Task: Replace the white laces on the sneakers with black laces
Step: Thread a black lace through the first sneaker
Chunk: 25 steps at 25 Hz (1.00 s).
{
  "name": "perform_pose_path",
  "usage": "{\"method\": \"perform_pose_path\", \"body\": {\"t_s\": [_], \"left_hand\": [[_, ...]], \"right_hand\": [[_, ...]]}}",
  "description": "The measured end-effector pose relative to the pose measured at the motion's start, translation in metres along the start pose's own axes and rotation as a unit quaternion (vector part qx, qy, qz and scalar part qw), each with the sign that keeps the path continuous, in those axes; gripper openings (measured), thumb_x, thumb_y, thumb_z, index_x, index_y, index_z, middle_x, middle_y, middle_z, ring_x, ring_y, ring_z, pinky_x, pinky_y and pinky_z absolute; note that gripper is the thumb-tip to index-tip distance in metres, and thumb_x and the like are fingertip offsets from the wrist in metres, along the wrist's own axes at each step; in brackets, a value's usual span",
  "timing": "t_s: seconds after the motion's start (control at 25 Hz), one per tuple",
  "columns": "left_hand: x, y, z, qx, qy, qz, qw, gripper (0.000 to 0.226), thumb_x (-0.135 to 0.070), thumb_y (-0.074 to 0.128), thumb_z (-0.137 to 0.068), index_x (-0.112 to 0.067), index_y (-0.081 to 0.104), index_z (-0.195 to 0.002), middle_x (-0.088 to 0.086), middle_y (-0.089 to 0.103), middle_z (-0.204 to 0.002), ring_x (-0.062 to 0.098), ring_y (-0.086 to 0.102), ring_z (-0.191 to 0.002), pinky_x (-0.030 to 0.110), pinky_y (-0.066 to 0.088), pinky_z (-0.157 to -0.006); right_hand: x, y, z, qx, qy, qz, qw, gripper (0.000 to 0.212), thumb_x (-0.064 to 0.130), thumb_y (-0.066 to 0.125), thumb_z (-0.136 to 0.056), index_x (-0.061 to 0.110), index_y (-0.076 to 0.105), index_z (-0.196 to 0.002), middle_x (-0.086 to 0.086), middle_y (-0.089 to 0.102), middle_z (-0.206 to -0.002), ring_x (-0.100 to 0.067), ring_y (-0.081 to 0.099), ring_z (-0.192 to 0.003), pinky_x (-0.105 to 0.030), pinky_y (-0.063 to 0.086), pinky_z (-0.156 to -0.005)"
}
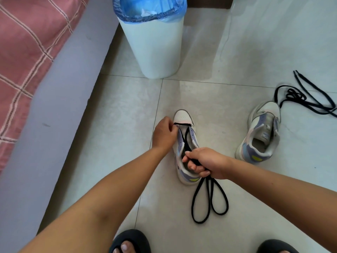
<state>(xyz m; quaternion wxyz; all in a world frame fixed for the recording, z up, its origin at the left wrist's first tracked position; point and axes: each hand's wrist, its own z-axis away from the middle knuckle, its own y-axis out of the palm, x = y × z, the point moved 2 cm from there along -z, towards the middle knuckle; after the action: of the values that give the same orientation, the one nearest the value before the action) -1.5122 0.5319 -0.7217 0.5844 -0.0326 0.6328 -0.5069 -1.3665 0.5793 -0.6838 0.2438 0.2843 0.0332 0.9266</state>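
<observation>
A white, lilac and blue sneaker (183,116) stands on the floor, toe pointing away from me. A black lace (209,201) crosses its lowest eyelets, runs down over the tongue and trails in two loops behind the heel. My left hand (164,134) pinches the sneaker's left eyelet edge near the toe. My right hand (202,162) is closed around both strands of the lace over the shoe opening. A second matching sneaker (262,132) sits unlaced to the right. Another black lace (308,99) lies tangled on the floor beyond it.
A white waste bin (156,46) with a blue liner stands straight ahead. A bed with a pink checked sheet (27,52) and grey side runs along the left. My feet in dark slippers (130,241) show at the bottom edge. The floor is pale tile.
</observation>
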Motion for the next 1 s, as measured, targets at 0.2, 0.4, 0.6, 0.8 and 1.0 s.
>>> {"method": "perform_pose_path", "body": {"t_s": [0.2, 0.4, 0.6, 0.8, 1.0], "left_hand": [[-0.013, 0.011, 0.014, -0.054, -0.086, -0.011, 0.995, 0.010, -0.018, 0.043, -0.093, -0.011, 0.048, -0.088, 0.005, 0.054, -0.090, 0.023, 0.049, -0.081, 0.033, 0.036, -0.063], [-0.002, -0.001, 0.007, 0.000, 0.086, -0.162, 0.983, 0.019, -0.014, 0.039, -0.098, 0.001, 0.049, -0.103, 0.019, 0.055, -0.100, 0.035, 0.051, -0.089, 0.036, 0.034, -0.065], [-0.014, 0.001, 0.006, -0.016, 0.013, -0.160, 0.987, 0.016, -0.008, 0.035, -0.097, 0.001, 0.044, -0.107, 0.020, 0.057, -0.097, 0.036, 0.056, -0.085, 0.035, 0.033, -0.063], [-0.019, 0.001, 0.002, 0.043, 0.016, -0.141, 0.989, 0.015, -0.006, 0.036, -0.094, 0.001, 0.044, -0.105, 0.019, 0.054, -0.103, 0.033, 0.051, -0.092, 0.034, 0.033, -0.065], [0.006, -0.001, 0.049, 0.104, 0.019, -0.054, 0.993, 0.030, -0.024, 0.044, -0.097, -0.005, 0.045, -0.120, 0.011, 0.043, -0.123, 0.023, 0.044, -0.114, 0.027, 0.037, -0.091]], "right_hand": [[-0.001, 0.002, 0.004, -0.022, -0.026, -0.033, 0.999, 0.028, 0.019, 0.035, -0.102, 0.004, 0.053, -0.086, -0.005, 0.047, -0.054, -0.008, 0.031, -0.034, -0.016, 0.024, -0.031], [-0.004, 0.004, 0.014, -0.061, -0.076, -0.108, 0.989, 0.028, 0.017, 0.035, -0.102, 0.002, 0.055, -0.089, -0.008, 0.057, -0.055, -0.012, 0.043, -0.038, -0.022, 0.038, -0.037], [-0.008, 0.015, 0.012, -0.039, -0.054, -0.137, 0.988, 0.027, 0.017, 0.034, -0.103, 0.003, 0.052, -0.090, -0.007, 0.058, -0.055, -0.012, 0.044, -0.038, -0.021, 0.041, -0.039], [-0.007, 0.010, 0.009, -0.058, -0.037, -0.125, 0.990, 0.026, 0.018, 0.034, -0.102, 0.003, 0.053, -0.092, -0.009, 0.057, -0.057, -0.014, 0.046, -0.040, -0.023, 0.042, -0.040], [-0.005, 0.012, 0.015, -0.053, -0.073, -0.127, 0.988, 0.027, 0.022, 0.037, -0.101, 0.005, 0.054, -0.089, -0.007, 0.053, -0.057, -0.013, 0.040, -0.041, -0.023, 0.034, -0.040]]}}
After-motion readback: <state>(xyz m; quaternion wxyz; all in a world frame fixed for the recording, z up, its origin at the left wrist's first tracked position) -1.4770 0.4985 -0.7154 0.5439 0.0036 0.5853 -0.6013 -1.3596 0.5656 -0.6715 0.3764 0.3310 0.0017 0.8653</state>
